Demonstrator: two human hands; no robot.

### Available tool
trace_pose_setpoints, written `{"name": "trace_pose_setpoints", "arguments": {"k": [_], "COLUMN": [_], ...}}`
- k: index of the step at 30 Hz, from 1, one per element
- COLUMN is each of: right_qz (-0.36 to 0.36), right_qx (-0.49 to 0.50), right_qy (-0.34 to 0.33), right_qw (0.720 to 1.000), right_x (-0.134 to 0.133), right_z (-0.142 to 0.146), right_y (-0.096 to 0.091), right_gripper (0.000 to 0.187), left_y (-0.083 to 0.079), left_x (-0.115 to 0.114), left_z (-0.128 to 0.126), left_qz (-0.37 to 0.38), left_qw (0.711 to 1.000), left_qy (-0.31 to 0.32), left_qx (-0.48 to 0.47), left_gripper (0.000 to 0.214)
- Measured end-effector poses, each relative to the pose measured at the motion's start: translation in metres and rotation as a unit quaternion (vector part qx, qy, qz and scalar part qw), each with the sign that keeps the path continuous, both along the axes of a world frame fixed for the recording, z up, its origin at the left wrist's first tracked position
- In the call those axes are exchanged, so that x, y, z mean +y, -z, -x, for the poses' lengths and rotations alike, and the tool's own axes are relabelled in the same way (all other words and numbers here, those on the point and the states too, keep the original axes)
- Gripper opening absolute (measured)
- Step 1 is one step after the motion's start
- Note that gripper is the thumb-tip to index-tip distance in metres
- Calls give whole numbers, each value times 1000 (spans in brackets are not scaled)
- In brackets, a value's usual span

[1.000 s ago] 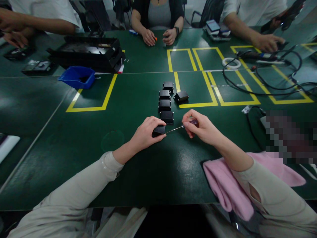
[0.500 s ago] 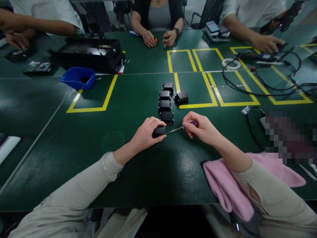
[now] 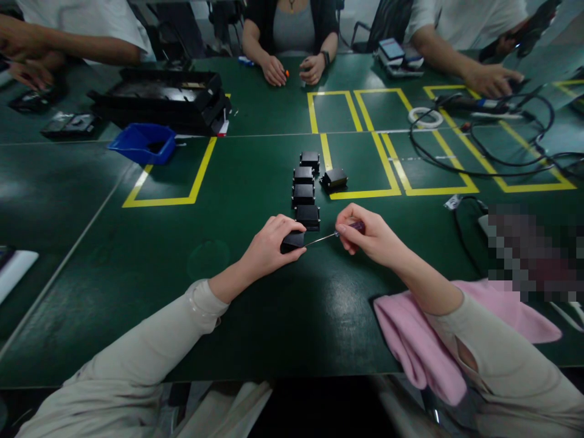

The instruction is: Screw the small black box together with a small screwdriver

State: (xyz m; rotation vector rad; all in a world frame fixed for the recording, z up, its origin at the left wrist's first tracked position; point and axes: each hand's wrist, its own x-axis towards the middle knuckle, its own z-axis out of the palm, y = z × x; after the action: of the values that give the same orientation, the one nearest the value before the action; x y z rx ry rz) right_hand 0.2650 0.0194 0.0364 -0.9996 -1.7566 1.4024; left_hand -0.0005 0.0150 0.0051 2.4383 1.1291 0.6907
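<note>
My left hand point(image 3: 275, 245) grips a small black box point(image 3: 292, 241) between thumb and fingers on the green table. In my right hand point(image 3: 365, 234) is a screwdriver point(image 3: 357, 227) with a dark handle, pinched by thumb and fingers. Its thin metal shaft points left, and the tip meets the right end of the held box; the exact contact point is too small to make out. Beyond the held box, several like black boxes point(image 3: 307, 216) stand in a line leading away from me. One more black box point(image 3: 335, 179) sits tilted to the right of that line.
A blue scoop-shaped bin point(image 3: 145, 144) and a long black tray point(image 3: 164, 97) stand at the left. Cables point(image 3: 483, 173) and a white ring point(image 3: 426, 118) lie at the right. A pink cloth point(image 3: 417, 340) lies under my right forearm. Co-workers' hands point(image 3: 275, 71) rest across the table.
Almost nothing differs. Both my hands, the held box and the screwdriver keep their places.
</note>
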Motion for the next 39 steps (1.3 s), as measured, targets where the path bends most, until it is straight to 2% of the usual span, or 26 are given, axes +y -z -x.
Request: {"name": "trace_pose_setpoints", "arguments": {"k": [18, 26, 32, 39], "right_qz": [-16, 1, -28, -42], "right_qx": [-5, -19, -17, -38], "right_qy": [4, 1, 5, 7], "right_qw": [1000, 1000, 999, 998], "right_x": [-1, -1, -1, -2], "right_z": [0, -1, 0, -1], "right_y": [-1, 1, -3, 0], "right_gripper": [17, 22, 17, 17], "left_y": [1, -1, -1, 1], "left_x": [0, -1, -1, 0], "left_z": [1, 0, 0, 1], "left_qz": [3, 9, 9, 8], "left_qw": [1000, 1000, 1000, 1000], "left_qy": [0, -2, -2, -2], "left_qx": [7, 6, 7, 10], "left_gripper": [31, 31, 30, 31]}}
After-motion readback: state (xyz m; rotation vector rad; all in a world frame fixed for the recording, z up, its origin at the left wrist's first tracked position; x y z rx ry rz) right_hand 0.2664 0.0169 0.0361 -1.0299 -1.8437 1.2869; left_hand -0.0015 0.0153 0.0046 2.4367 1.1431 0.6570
